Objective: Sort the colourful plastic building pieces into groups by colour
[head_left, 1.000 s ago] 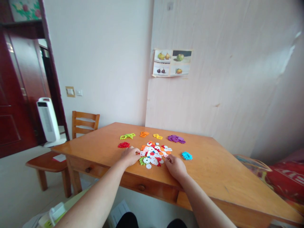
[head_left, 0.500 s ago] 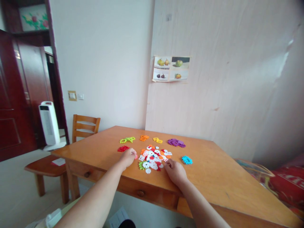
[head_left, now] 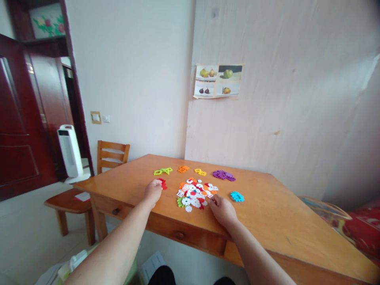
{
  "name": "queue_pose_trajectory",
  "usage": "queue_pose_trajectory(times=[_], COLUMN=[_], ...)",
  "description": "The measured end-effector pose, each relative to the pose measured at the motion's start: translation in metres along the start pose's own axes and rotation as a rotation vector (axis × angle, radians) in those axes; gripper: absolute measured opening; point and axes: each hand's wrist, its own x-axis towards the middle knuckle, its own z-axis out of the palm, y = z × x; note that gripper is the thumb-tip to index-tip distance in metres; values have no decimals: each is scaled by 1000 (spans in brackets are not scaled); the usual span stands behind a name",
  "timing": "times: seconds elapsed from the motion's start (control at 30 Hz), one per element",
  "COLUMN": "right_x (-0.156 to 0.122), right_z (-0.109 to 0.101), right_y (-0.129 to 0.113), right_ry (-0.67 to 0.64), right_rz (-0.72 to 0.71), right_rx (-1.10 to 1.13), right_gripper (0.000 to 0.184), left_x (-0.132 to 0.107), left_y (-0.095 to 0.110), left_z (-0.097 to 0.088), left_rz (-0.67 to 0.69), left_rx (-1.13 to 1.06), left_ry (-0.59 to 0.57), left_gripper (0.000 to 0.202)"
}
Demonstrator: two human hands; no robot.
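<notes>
My left hand (head_left: pixel 153 192) is at the red plastic pieces (head_left: pixel 163 183) on the table's left side. Its fingers are closed on a red piece and cover part of that group. At the right edge of a mixed heap of flat plastic building pieces (head_left: pixel 194 192), mostly white with red, orange and green ones, rests my right hand (head_left: pixel 223 210). The fingers of that hand are curled in, and a white piece with red marks (head_left: pixel 210 196) lies by the fingertips. Whether they pinch anything is hidden.
Along the back of the wooden table (head_left: pixel 261 221) lie groups of lime green (head_left: pixel 162 171), orange (head_left: pixel 183 169), yellow (head_left: pixel 200 172) and purple pieces (head_left: pixel 223 175). Blue pieces (head_left: pixel 237 196) lie to the right. A wooden chair (head_left: pixel 113 155) stands behind the left end.
My left hand has moved left from beside the heap to the red group, carrying a red piece. My right hand stays at the heap. The whole view has shifted slightly.
</notes>
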Motion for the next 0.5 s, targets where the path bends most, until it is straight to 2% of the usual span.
queue_pose_trajectory(times=[0.13,0.33,0.5], right_x=[0,0,-1], right_z=[-1,0,0], right_y=[0,-1,-1], right_ry=[-4,-8,8], right_rz=[10,1,-1], right_rx=[1,-4,-21], right_gripper=[20,22,22], left_x=[-6,-23,-29], left_y=[4,24,37], left_z=[11,36,50], left_rz=[135,393,522], left_rx=[-9,107,380], left_ry=[-91,-331,-322], left_gripper=[22,27,30])
